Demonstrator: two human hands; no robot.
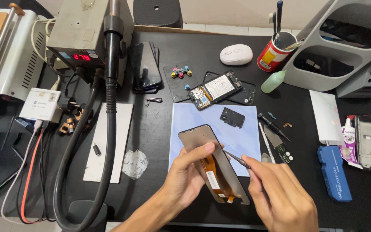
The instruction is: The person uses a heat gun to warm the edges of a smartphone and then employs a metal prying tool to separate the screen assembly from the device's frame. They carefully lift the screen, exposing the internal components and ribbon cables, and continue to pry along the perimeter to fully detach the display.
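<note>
Left hand [184,180] fingers grasp the phone screen panel [213,163] while right hand [280,197] fingers pinch tweezers [236,159], whose tip should probably stay gentle near the orange flex cable [214,172] just beside the thumb.

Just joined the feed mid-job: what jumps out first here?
The left hand holds a detached phone screen panel tilted at centre front, orange flex cable showing, while the right hand brings a thin metal tool to its edge. Behind lie an opened phone and, far left, a hot-air station.
</note>
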